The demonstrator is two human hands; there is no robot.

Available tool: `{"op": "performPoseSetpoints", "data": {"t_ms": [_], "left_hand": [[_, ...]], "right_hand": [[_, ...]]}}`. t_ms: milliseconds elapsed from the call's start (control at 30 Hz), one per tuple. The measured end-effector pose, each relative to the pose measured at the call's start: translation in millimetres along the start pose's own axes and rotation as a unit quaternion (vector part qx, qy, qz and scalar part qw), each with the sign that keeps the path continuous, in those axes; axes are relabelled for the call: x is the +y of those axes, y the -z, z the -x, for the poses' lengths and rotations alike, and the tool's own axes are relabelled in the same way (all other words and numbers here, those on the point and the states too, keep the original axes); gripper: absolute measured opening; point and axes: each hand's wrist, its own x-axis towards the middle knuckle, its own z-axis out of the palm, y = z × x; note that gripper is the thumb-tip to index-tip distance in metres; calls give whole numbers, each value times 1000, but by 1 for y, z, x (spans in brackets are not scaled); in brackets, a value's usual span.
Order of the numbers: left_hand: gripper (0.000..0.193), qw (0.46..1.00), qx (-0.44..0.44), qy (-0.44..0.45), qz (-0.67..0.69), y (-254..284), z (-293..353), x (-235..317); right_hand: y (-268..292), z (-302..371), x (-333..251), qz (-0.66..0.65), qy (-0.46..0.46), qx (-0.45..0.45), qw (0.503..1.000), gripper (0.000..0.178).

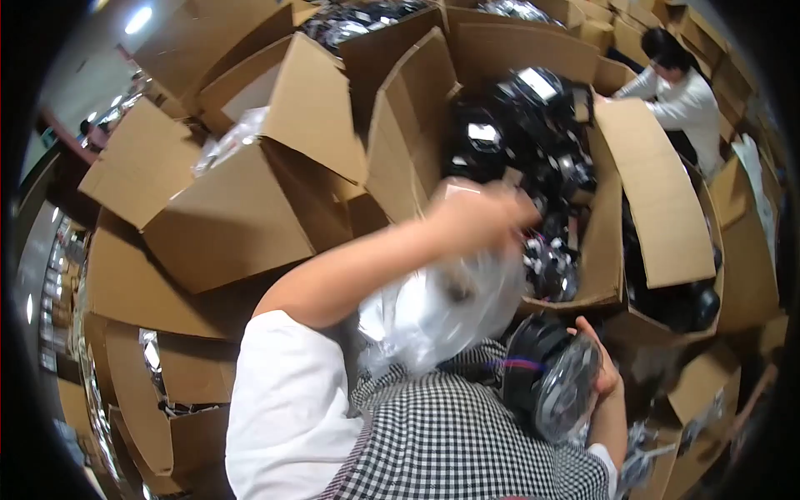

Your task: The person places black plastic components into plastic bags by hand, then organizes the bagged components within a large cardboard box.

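Note:
My left hand (483, 218), smeared by motion, is raised at the near edge of an open cardboard box. Its fingers look closed, and a clear plastic bag (437, 312) hangs just below them, crumpled across my front. Low on the right, against my checked apron (450, 433), my right hand (602, 367) grips a round black device with a clear cover (562, 387). A thin purple and blue wire (518, 363) runs along its side. The exact kind of device is unclear. Behind the left hand, the box (602, 267) holds many similar black parts (521, 125), some bearing white labels.
Open cardboard boxes crowd around me, with a tall flapped one (229, 212) at left holding clear plastic. A long cardboard flap (658, 196) overhangs another box of black parts at right. Beyond it a person in a white top (692, 108) bends over boxes.

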Motion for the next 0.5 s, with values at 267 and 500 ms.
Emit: {"op": "performPoseSetpoints", "data": {"t_ms": [267, 500], "left_hand": [[69, 943, -199, 162, 214, -29, 21, -12], [23, 763, -177, 150, 604, -23, 53, 24]], "right_hand": [[-53, -19, 31, -141, 116, 95, 979, 120], [-48, -103, 42, -101, 23, 37, 994, 118]]}}
